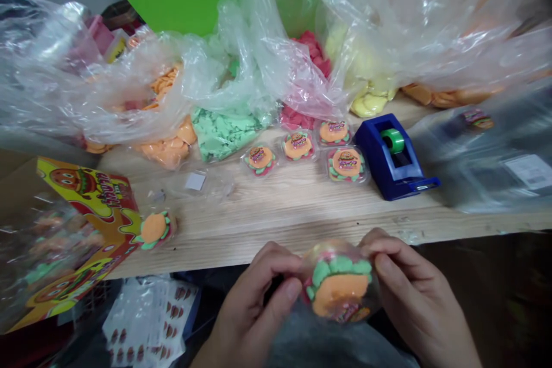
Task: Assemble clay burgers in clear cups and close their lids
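Note:
Both my hands hold one burger-shaped gummy pack (340,284) just below the table's front edge. It is a clear round shell with orange, green and red candy layers inside. My left hand (254,305) pinches its left side with thumb and fingers closed. My right hand (414,293) grips its right side, fingers curled over the top. Several finished burger packs (302,146) with labels lie on the wooden table (276,213) further back. One more burger pack (154,229) without a label lies by a printed box (92,201) at the left.
A blue tape dispenser (394,158) with green tape stands at the right. Clear plastic bags (241,86) of orange, green, red and yellow candy pieces crowd the back. A sheet of stickers (146,322) lies below the table at the left. Clear lidded packs (495,149) sit far right.

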`<action>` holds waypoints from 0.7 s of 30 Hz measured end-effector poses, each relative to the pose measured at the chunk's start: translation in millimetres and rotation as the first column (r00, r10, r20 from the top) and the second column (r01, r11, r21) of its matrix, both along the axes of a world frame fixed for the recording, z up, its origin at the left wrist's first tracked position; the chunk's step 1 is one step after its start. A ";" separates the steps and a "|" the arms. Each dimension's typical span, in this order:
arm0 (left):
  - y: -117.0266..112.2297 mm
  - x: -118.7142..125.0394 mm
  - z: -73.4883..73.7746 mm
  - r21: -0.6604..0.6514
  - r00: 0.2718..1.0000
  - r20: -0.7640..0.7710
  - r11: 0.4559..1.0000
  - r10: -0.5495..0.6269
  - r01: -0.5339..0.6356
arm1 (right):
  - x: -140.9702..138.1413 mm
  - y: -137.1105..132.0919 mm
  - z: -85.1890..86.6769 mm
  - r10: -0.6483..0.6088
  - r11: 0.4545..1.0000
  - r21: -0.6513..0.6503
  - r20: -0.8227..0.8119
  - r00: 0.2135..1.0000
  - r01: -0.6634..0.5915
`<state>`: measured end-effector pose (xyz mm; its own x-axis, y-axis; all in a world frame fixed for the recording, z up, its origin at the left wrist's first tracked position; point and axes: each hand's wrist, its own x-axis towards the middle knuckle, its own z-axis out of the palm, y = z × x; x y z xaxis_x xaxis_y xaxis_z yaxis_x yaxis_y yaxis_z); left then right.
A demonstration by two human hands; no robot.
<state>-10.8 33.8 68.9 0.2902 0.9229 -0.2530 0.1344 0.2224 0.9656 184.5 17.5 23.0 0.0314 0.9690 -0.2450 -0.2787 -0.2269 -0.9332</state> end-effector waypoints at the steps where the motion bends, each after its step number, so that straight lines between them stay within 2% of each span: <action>1: 2.1 -1.9 -1.1 -0.049 0.999 -0.012 0.998 -0.037 0.036 | 1.1 2.2 1.6 0.048 0.998 0.035 0.066 0.997 -0.051; 5: 9.0 -7.1 -12.2 -0.214 0.991 -0.029 0.970 -0.127 0.118 | 1.9 14.9 11.7 0.213 0.970 0.058 0.257 0.943 -0.235; 8: 15.8 -5.3 -25.4 -0.222 0.997 -0.009 0.972 -0.083 0.079 | 3.5 26.2 14.4 0.271 0.950 0.044 0.377 0.886 -0.309; 10: 22.9 -1.9 -36.1 -0.236 0.998 0.049 0.972 0.034 -0.021 | 10.4 33.5 11.3 0.159 0.964 0.104 0.512 0.844 -0.244; 11: 27.1 -0.3 -41.9 -0.264 0.990 0.094 0.961 0.109 -0.081 | 16.6 37.0 8.3 0.033 0.973 0.162 0.599 0.800 -0.162; 12: 31.3 0.8 -47.8 -0.305 0.973 0.141 0.943 0.183 -0.133 | 24.6 40.4 4.5 -0.125 0.971 0.233 0.687 0.716 -0.055; 14: 38.7 0.7 -59.6 -0.385 0.927 0.210 0.898 0.310 -0.213 | 44.7 47.4 -5.0 -0.388 0.921 0.358 0.812 0.436 0.152; 15: 41.2 -0.6 -64.9 -0.416 0.910 0.217 0.877 0.354 -0.242 | 55.6 51.2 -10.5 -0.429 0.900 0.377 0.852 0.301 0.217; 16: 42.6 -2.6 -69.6 -0.435 0.900 0.207 0.860 0.383 -0.266 | 66.2 55.2 -16.4 -0.417 0.897 0.363 0.883 0.213 0.251; 17: 42.9 -5.3 -73.5 -0.448 0.898 0.185 0.848 0.399 -0.284 | 75.9 59.3 -22.5 -0.375 0.911 0.324 0.908 0.184 0.257; 18: 42.3 -8.3 -76.5 -0.460 0.902 0.152 0.837 0.405 -0.298 | 84.2 63.5 -28.4 -0.331 0.928 0.280 0.923 0.199 0.245; 21: 38.6 -17.1 -80.0 -0.510 0.944 0.037 0.818 0.329 -0.265 | 98.4 74.6 -42.1 -0.295 0.952 0.245 0.897 0.330 0.186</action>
<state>-27.8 72.3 -11.1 0.0793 0.7315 -0.6772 -0.1232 0.6814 0.7215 283.0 92.0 -19.1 0.4173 0.8918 0.1749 0.7295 -0.2140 -0.6497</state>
